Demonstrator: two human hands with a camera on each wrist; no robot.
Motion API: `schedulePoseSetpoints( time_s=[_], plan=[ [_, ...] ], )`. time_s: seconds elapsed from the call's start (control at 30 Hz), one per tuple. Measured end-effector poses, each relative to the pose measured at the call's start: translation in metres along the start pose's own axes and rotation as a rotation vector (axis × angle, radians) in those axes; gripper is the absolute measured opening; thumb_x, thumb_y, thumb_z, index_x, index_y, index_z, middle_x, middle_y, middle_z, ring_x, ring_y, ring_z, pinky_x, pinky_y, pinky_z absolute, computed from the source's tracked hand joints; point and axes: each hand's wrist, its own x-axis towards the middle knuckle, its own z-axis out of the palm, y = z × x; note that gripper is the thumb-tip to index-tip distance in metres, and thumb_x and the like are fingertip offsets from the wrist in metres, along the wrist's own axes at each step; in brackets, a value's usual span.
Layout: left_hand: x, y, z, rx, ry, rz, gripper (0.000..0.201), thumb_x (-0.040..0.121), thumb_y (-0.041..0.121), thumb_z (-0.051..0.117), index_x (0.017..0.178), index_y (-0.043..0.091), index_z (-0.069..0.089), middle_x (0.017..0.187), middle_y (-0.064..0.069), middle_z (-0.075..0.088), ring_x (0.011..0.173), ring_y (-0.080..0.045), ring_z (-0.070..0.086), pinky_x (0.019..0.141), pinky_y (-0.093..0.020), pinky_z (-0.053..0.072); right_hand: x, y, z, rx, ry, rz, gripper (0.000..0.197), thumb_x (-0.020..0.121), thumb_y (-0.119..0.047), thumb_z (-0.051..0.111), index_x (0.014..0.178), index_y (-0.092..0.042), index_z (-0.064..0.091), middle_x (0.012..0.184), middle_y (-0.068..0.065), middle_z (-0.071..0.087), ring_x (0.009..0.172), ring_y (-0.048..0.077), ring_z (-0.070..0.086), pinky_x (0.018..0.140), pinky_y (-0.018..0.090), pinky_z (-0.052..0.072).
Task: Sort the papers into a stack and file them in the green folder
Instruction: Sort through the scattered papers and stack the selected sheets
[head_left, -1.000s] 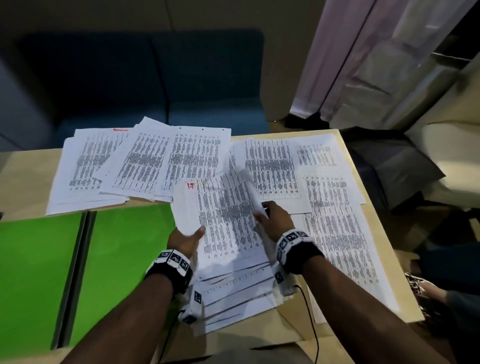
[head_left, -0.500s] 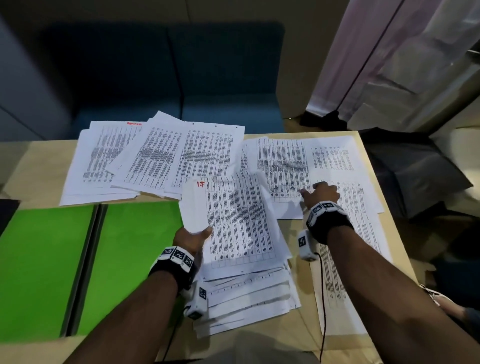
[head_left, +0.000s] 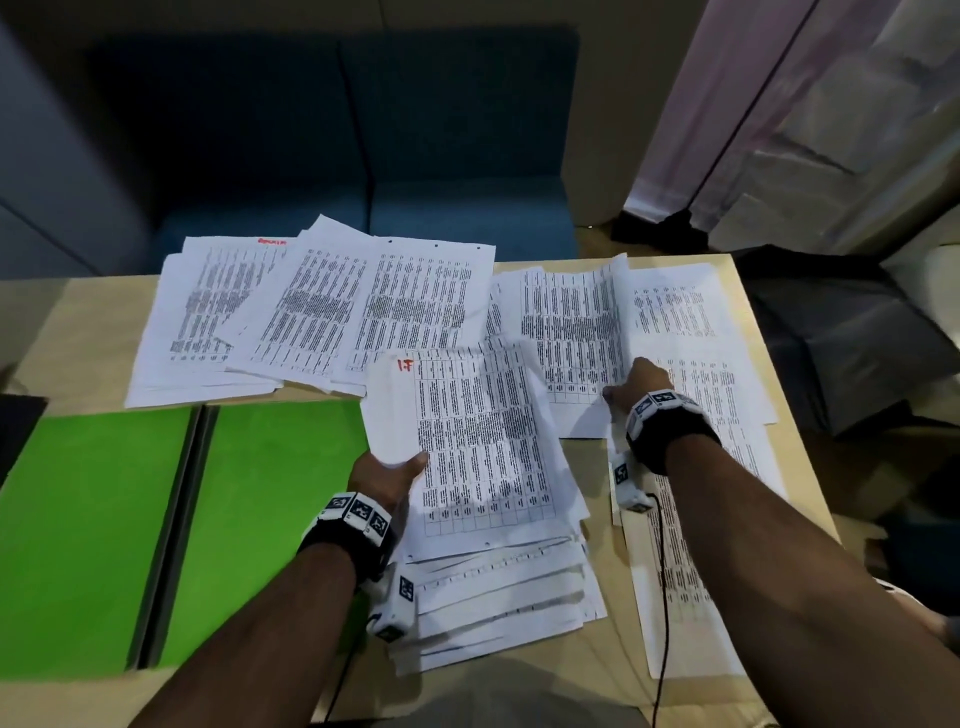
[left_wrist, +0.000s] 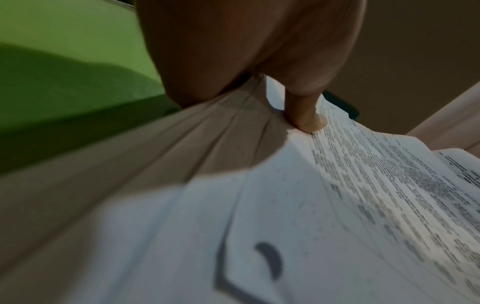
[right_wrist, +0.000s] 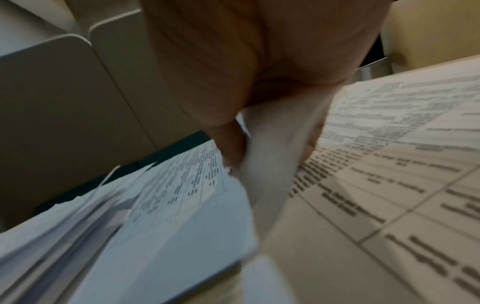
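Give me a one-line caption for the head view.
Left hand holds the paper stack while right hand lifts another sheet.

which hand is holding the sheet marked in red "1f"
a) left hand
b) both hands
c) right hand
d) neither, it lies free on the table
a: the left hand grips the lower left edge of the marked sheet, thumb on top, while the right hand is off at another sheet farther back.
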Motion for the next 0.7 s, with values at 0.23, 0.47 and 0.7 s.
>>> schedulePoseSetpoints(
  time_s=[0.23,0.47,0.7],
  plan=[
    [-0.001,0.001,-0.002,0.080,0.007,0.002,0.056,0.079,0.019,0.075,0.125,-0.002,0.052,0.122,-0.017,0.060,0.106,-0.032,0.056,0.088,-0.026,0.036,-0.024,0.030,-0.022,0.112,0.038,-0.045,0.047,0.086,-0.016,0.066,0.123,0.001,0.042,0.117,0.024,0.058,0.102,0.037,0.059,0.073,0.034,0.044],
    [0.016,-0.004,-0.007,0.282,-0.048,0.023,0.054,0.076,0.033,0.076,0.115,-0.001,0.061,0.115,-0.021,0.065,0.104,-0.033,0.062,0.079,-0.023,0.038,-0.068,0.107,-0.030,0.033,0.021,0.051,0.048,0.083,-0.019,0.070,0.121,-0.003,0.047,0.116,0.022,0.059,0.102,0.035,0.059,0.078,0.037,0.046],
    [0.008,0.000,-0.009,0.289,-0.062,0.026,0.056,0.076,0.036,0.075,0.116,-0.002,0.060,0.115,-0.021,0.064,0.109,-0.033,0.061,0.080,-0.023,0.039,-0.107,0.171,-0.021,-0.018,0.063,0.235,0.065,0.077,-0.015,0.071,0.135,-0.007,0.040,0.126,0.023,0.056,0.114,0.038,0.056,0.092,0.042,0.049]
  ],
)
